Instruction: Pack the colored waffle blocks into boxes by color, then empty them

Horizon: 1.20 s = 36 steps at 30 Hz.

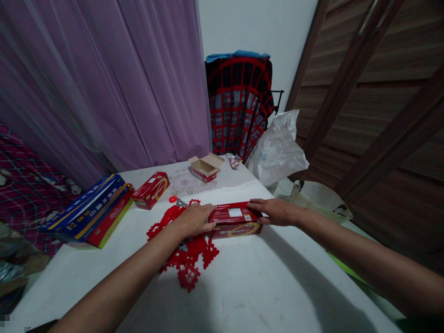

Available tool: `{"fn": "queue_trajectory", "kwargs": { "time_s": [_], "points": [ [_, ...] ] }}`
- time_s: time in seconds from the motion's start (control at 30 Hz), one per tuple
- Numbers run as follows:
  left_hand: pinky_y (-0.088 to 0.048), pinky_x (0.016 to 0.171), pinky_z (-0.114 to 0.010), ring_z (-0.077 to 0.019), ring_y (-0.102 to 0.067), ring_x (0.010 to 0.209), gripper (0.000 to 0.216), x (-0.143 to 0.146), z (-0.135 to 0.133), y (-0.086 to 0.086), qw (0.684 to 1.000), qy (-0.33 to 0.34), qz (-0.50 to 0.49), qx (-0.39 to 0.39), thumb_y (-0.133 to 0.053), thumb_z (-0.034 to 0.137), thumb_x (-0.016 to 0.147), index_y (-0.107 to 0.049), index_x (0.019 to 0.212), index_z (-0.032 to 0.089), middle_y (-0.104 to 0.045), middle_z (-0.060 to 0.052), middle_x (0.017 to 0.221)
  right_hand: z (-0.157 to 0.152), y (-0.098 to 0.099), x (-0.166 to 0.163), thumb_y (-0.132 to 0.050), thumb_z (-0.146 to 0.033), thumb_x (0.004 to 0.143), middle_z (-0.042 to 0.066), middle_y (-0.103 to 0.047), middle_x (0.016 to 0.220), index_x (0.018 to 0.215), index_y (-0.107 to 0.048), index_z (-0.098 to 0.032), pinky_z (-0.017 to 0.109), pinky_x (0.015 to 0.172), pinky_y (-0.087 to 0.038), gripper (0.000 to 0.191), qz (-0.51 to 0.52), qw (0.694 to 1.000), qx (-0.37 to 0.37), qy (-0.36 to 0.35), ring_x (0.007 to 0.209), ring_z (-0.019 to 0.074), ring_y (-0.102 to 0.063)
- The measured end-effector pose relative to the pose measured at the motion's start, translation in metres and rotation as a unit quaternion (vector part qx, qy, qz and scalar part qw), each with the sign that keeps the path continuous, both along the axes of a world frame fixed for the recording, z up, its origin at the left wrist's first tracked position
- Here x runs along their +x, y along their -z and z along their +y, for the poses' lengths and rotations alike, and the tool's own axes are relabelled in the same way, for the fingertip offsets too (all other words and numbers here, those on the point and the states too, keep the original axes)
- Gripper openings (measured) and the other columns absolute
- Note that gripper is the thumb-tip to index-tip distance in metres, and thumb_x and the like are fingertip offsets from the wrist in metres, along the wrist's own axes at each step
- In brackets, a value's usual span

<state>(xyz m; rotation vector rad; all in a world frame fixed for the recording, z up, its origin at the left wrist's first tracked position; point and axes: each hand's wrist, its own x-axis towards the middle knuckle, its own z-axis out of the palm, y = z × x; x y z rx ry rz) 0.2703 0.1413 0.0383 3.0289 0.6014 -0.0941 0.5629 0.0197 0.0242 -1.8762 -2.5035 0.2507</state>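
On the white bench [249,296], red toothed pieces [189,276] spread left of the frame's lower centre, partly beneath the left forearm. At centre, the red box [224,215] lies between both hands: the left hand [194,219], half curled, grips its left end; the right hand [277,212], thumb and fingers slightly parted, clasps its right end. Beyond, left of centre, sits a smaller carton [151,189]; farther, upper centre, an open-flapped carton [204,175].

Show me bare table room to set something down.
Bare: the white table nearer than the red box between the hands, and a strip from that box back to the open carton. Crowded: left of that box, with red pieces, then the blue box.
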Motion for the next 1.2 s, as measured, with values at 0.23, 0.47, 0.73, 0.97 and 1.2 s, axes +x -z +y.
{"fn": "queue_trajectory", "kwargs": {
  "time_s": [0.23, 0.47, 0.73, 0.97, 1.2],
  "points": [
    [-0.045, 0.089, -0.038, -0.026, -0.061, 0.096, 0.034, -0.003, 0.003, 0.016, 0.999, 0.007, -0.039, 0.009, -0.051, 0.039, 0.088, -0.053, 0.115, 0.018, -0.065, -0.01, 0.112, 0.0, 0.006, 0.002, -0.061, -0.032, 0.076, 0.014, -0.047, 0.145, 0.144, -0.043, -0.024, 0.037, 0.093, -0.047, 0.072, 0.025, 1.0, -0.001, -0.004, 0.113, 0.028, -0.061],
    [-0.043, 0.092, -0.039, -0.0252, -0.06, 0.103, 0.039, -0.003, 0.004, 0.03, 0.998, -0.017, -0.058, 0.019, -0.047, 0.034, 0.09, -0.047, 0.127, 0.018, -0.061, -0.011, 0.124, 0.003, 0.002, -0.003, -0.053, -0.027, 0.081, 0.015, -0.054, 0.138, 0.141, -0.047, -0.02, 0.036, 0.093, -0.048, 0.061, 0.024, 0.999, 0.004, -0.027, 0.11, 0.026, -0.063],
    [-0.044, 0.091, -0.039, -0.025, -0.06, 0.102, 0.033, -0.003, 0.003, 0.031, 0.998, -0.002, -0.056, 0.034, -0.044, 0.034, 0.092, -0.051, 0.121, 0.019, -0.063, -0.011, 0.117, -0.004, 0.014, -0.005, -0.046, -0.03, 0.089, 0.011, -0.058, 0.135, 0.133, -0.056, -0.023, 0.035, 0.093, -0.051, 0.046, 0.043, 0.998, 0.053, -0.014, 0.107, 0.0227, -0.065],
    [-0.044, 0.094, -0.042, -0.0275, -0.059, 0.106, 0.037, -0.008, -0.001, 0.032, 0.998, 0.008, -0.06, 0.023, -0.049, 0.037, 0.091, -0.049, 0.125, 0.021, -0.056, -0.012, 0.13, -0.015, 0.026, -0.01, -0.044, -0.029, 0.093, 0.009, -0.066, 0.124, 0.125, -0.061, -0.024, 0.033, 0.086, -0.054, 0.037, 0.023, 0.993, 0.115, 0.012, 0.099, 0.0216, -0.068],
    [-0.047, 0.093, -0.043, -0.0276, -0.061, 0.107, 0.033, -0.009, -0.012, 0.037, 0.997, -0.025, -0.068, 0.033, -0.05, 0.034, 0.091, -0.051, 0.119, 0.018, -0.058, -0.015, 0.128, -0.039, 0.039, -0.014, -0.039, -0.039, 0.096, 0.012, -0.07, 0.109, 0.114, -0.061, -0.02, 0.033, 0.076, -0.056, 0.035, 0.096, 0.96, 0.223, 0.141, 0.087, 0.0203, -0.069]
  ]
}}
